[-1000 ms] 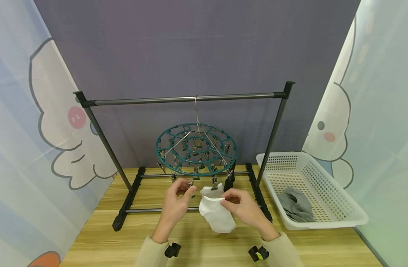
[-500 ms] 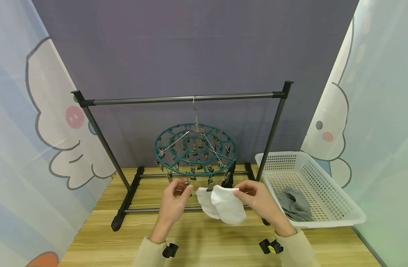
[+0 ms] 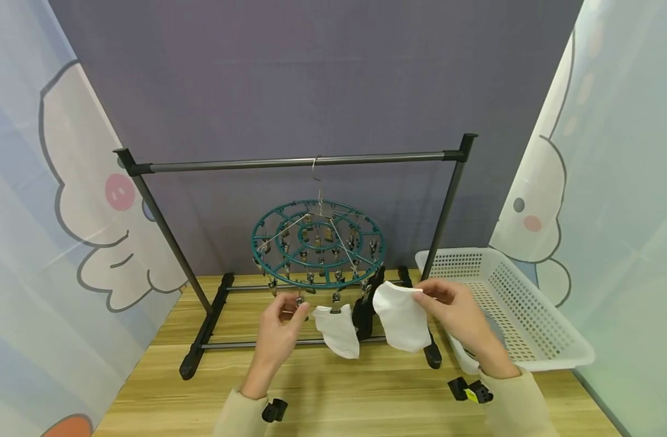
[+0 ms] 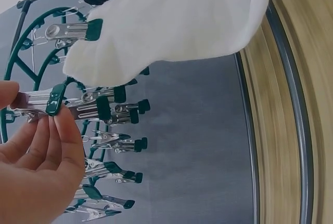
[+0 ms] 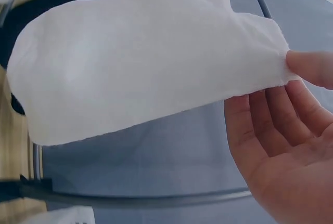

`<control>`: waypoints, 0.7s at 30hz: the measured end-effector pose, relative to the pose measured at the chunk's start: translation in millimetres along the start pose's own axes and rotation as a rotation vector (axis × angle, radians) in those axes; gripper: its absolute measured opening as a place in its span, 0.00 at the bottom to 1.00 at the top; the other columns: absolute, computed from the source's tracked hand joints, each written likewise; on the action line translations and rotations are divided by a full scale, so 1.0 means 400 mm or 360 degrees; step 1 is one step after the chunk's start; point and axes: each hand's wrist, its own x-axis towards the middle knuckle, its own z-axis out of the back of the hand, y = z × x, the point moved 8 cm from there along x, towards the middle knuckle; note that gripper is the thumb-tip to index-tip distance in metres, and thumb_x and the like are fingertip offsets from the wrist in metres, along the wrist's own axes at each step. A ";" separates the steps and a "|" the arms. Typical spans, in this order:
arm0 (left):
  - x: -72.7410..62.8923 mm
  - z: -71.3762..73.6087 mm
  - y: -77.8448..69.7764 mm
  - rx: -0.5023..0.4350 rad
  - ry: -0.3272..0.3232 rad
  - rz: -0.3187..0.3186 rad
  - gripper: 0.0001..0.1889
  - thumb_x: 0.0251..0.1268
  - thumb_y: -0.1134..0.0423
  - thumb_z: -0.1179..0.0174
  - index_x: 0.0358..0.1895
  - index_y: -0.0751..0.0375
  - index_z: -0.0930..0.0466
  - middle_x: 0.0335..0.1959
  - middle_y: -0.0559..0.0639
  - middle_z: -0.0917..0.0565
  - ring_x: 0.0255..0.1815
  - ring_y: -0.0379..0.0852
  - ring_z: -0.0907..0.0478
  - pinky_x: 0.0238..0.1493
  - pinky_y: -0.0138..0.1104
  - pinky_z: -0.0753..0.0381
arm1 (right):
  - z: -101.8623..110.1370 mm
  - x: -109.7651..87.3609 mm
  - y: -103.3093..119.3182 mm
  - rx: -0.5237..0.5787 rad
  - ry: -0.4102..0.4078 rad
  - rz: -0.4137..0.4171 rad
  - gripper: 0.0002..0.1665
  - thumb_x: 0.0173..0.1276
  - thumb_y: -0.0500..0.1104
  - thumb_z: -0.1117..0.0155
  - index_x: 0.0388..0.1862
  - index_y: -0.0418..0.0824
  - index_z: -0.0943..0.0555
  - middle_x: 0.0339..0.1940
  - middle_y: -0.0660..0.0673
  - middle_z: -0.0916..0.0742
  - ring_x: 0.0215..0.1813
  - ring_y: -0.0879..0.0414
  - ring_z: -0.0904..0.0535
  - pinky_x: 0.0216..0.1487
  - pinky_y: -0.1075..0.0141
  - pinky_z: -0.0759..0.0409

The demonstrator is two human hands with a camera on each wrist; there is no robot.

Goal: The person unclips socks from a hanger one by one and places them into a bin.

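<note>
My left hand (image 3: 277, 334) pinches a metal clip (image 4: 54, 99) with green-coated tips, hanging from the round green clip hanger (image 3: 322, 286). To the right, apart from the hanger, my right hand (image 3: 460, 314) pinches a white sock (image 3: 401, 318) by the edge of its opening; the sock spreads out flat in the right wrist view. Between the hands, a second white sock (image 3: 338, 332) hangs from one clip near its edge. Just right of it, a black sock (image 3: 363, 315) hangs from the hanger's right side, partly hidden.
The hanger hooks over the bar (image 3: 229, 164) of a dark metal rack on a wooden table (image 3: 333, 400). At right stands a white plastic basket (image 3: 562, 331); my right hand and forearm cover much of the grey cloth (image 3: 495, 328) in it. Several other clips dangle from the hanger.
My right hand has carried its white sock right and up, away from the hanging white sock. My left hand has shifted slightly left, still pinching the clip. The hanger has turned a little.
</note>
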 end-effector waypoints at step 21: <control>0.006 0.021 0.012 0.0030 -0.0071 -0.0019 0.12 0.72 0.64 0.36 0.52 0.65 0.19 0.39 0.52 0.18 0.40 0.46 0.21 0.46 0.37 0.19 | 0.215 -0.024 -0.023 -0.0203 -0.0359 -0.0108 0.16 0.74 0.43 0.33 0.51 0.32 0.15 0.40 0.52 0.11 0.40 0.64 0.18 0.41 0.74 0.21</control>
